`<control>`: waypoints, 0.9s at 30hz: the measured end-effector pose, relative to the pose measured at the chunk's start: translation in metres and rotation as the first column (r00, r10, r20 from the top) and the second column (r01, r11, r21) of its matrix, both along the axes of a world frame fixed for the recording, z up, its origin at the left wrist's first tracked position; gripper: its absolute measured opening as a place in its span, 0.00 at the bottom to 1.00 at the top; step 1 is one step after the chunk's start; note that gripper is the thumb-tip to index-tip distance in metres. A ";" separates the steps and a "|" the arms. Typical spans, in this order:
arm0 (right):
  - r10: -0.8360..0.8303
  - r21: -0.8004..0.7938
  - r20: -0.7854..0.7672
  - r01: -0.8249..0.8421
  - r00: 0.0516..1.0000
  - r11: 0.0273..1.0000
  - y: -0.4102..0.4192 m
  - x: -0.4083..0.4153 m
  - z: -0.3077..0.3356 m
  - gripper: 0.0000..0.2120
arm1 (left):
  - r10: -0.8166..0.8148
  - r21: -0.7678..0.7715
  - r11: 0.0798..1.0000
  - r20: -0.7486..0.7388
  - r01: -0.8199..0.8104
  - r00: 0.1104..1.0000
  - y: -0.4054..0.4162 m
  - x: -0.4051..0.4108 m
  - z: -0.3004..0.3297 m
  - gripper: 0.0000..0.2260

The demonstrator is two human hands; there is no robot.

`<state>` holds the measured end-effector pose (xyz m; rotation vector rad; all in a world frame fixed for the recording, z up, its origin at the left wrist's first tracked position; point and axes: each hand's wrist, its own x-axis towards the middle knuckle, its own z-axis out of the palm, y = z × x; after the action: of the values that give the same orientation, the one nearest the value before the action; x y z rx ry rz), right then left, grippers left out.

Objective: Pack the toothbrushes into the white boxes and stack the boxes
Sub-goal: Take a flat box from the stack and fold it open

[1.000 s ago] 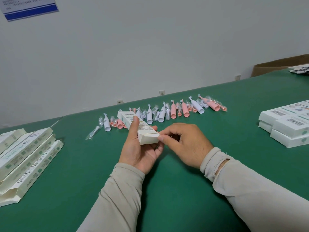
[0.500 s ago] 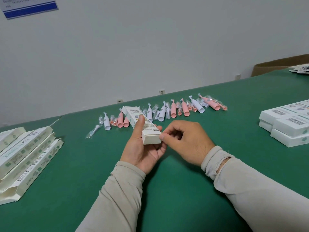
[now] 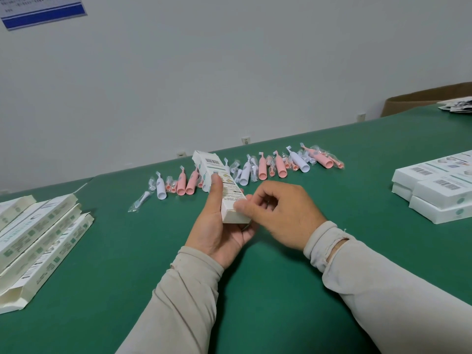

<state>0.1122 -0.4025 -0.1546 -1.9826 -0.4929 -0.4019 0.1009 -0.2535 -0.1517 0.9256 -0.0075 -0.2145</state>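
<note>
my left hand point(image 3: 217, 233) grips the white box point(image 3: 221, 188) from below and the side, thumb laid flat along its printed top face, fingers curled under it and mostly hidden. my right hand point(image 3: 283, 213) pinches the box's near end, thumb pressed on the end flap, the other fingers bent over the right edge. i cannot tell whether the flap is fully tucked; the thumb covers the seam.

box held above the tabletop point(image 3: 281, 290), centre of view. long axis runs from the near end at my hands up and away to the left, far end raised and pointing toward the wall. slim rectangular carton, matte white card, barcode near the far end, small print down the face, too small to read.

behind it, a row of toothbrushes point(image 3: 260, 167) on the tabletop: pink and white smooth tapered handles, many in crinkled clear sleeves. the box hides part of the row.

left: flat unfolded cartons point(image 3: 38, 238) fanned in a pile, cut off by the frame edge, one open end showing hollow.

right: stacked boxes point(image 3: 436, 192), closed, barcodes up, also cut off at the edge.

tabletop is green, felt-like, no sheen. beige long sleeves cover both forearms. brown cardboard box point(image 3: 429, 100) at far right corner, partly hidden by the tabletop edge.
</note>
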 end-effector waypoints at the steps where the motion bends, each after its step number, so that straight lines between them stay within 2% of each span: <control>1: -0.007 0.053 -0.008 0.007 1.000 0.999 -0.001 0.002 0.000 0.28 | 0.052 0.056 0.997 0.012 -0.052 0.999 -0.001 0.000 0.001 0.30; 3: -0.034 0.192 -0.069 0.047 0.997 0.980 -0.004 0.007 0.001 0.29 | 0.172 0.240 0.953 0.084 -0.187 0.982 -0.003 0.000 0.002 0.31; 4: -0.047 0.276 -0.118 0.078 0.992 0.958 -0.006 0.010 0.002 0.27 | 0.235 0.373 0.885 0.163 -0.280 0.958 -0.002 0.000 0.002 0.29; 5: -0.061 0.347 -0.168 0.116 0.984 0.931 -0.009 0.013 0.002 0.24 | 0.276 0.515 0.765 0.281 -0.388 0.919 0.001 0.000 0.000 0.26; 7: -0.089 0.443 -0.242 0.191 0.966 0.876 -0.015 0.018 0.006 0.21 | 0.222 0.693 0.443 0.529 -0.568 0.819 0.011 0.003 -0.005 0.20; 9: -0.102 0.510 -0.281 0.238 0.954 0.827 -0.021 0.022 0.009 0.20 | 0.103 0.764 0.155 0.618 -0.626 0.779 0.023 0.007 -0.012 0.22; 10: -0.099 0.529 -0.291 0.246 0.952 0.812 -0.024 0.023 0.010 0.20 | 0.077 0.777 0.060 0.622 -0.627 0.779 0.027 0.008 -0.015 0.24; 11: -0.090 0.543 -0.293 0.243 0.952 0.803 -0.027 0.023 0.011 0.20 | 0.069 0.783 0.010 0.620 -0.622 0.781 0.030 0.010 -0.016 0.25; 17: -0.043 0.570 -0.242 0.178 0.969 0.802 -0.028 0.024 0.009 0.04 | 0.014 0.792 -0.085 0.608 -0.605 0.794 0.031 0.010 -0.018 0.23; 18: -0.041 0.558 -0.231 0.167 0.972 0.812 -0.027 0.023 0.009 0.03 | 0.013 0.794 -0.085 0.605 -0.602 0.796 0.030 0.010 -0.018 0.23; 22: 0.013 0.551 -0.162 0.079 0.987 0.831 -0.025 0.020 0.010 0.11 | 0.060 0.796 -0.044 0.605 -0.603 0.794 0.030 0.009 -0.019 0.22; 23: -0.014 0.475 -0.093 0.056 0.996 0.878 -0.027 0.020 0.010 0.12 | 0.059 0.799 -0.042 0.602 -0.600 0.796 0.031 0.009 -0.018 0.22; 25: -0.109 0.145 0.097 0.094 0.989 0.985 -0.033 0.018 0.008 0.16 | 0.045 0.805 -0.042 0.593 -0.592 0.804 0.033 0.010 -0.019 0.22; 27: -0.153 -0.139 0.234 0.189 0.960 0.972 -0.039 0.020 0.009 0.21 | 0.039 0.808 -0.034 0.590 -0.589 0.807 0.033 0.010 -0.019 0.21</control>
<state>0.1318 -0.4415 -0.1453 -2.1562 -0.5072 -0.7192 0.1106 -0.2203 -0.1710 2.4324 -0.0193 0.6039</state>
